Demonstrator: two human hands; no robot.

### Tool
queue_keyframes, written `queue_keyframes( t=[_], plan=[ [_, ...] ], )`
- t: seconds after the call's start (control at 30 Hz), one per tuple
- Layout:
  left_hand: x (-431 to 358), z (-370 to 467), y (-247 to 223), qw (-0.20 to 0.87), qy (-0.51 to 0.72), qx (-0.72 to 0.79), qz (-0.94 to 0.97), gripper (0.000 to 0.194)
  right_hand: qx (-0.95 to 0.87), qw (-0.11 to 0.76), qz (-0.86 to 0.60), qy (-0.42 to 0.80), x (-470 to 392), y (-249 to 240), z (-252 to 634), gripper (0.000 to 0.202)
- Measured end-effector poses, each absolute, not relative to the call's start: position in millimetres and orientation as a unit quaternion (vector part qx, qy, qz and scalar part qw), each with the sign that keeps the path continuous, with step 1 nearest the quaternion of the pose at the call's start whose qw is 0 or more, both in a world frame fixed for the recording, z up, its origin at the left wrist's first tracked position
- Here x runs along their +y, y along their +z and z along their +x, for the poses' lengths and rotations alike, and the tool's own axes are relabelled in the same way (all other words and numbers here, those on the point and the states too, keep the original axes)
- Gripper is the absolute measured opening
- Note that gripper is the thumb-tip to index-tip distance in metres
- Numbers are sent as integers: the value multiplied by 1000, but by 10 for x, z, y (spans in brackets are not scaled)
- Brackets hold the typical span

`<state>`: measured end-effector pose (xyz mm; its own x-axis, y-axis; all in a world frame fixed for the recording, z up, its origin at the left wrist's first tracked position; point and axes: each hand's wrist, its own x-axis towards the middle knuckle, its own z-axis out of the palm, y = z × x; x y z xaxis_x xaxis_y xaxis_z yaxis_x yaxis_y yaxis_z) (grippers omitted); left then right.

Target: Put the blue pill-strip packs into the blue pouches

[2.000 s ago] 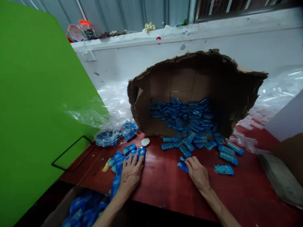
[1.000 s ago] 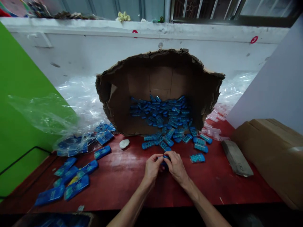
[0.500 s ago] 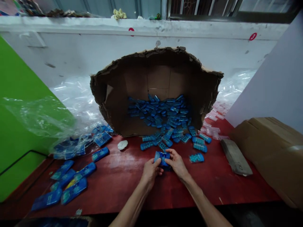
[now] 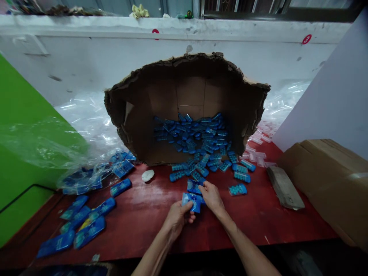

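Left hand (image 4: 177, 217) pinches a small blue printed sachet (image 4: 191, 201) by its near edge, lifted just off the red table (image 4: 143, 218). Right hand (image 4: 211, 196) closes its fingertips on a second blue packet (image 4: 194, 186) beside it, within easy reach of the loose blue blister strips (image 4: 198, 147) spilling from the torn cardboard box (image 4: 138, 115) tipped on its side.

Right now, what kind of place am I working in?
Probably a small packing workshop, not a home. A torn cardboard box on its side spills many blue blister packs onto a red table, heaps of clear plastic sleeves lie beside it, and your left hand holds a blue packet.
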<state>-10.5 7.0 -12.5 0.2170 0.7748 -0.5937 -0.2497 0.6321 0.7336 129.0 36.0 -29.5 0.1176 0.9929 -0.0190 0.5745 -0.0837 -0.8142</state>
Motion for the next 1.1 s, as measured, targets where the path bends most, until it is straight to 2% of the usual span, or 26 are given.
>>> queue_keyframes(
  t=[0.1,0.2,0.27,0.37,0.47,0.67,0.83,0.97,1.1],
  plan=[
    [26,-203,-88,740,362,516,237,24,-625,299,-664,280,316,-236,1302,8],
    [32,-217,-60,726,393,512,238,24,-648,282,-658,259,265,-162,1374,26],
    [53,-170,-58,717,412,509,237,26,-630,307,-665,258,245,-128,1427,32],
    [89,-58,-85,712,427,505,237,26,-584,365,-635,350,220,-116,1446,32],
    [122,23,-123,719,409,499,257,28,-563,372,-574,464,186,-135,1392,23],
    [169,86,-120,638,382,558,368,29,-538,392,-586,462,117,-132,1344,19],
    [119,203,-97,705,407,504,289,30,-548,410,-587,433,72,-98,1367,23],
    [102,164,-78,767,344,457,290,33,-555,403,-573,449,74,-110,1443,27],
    [98,93,-31,749,324,495,298,29,-566,378,-556,477,73,-111,1585,34]
  ],
)
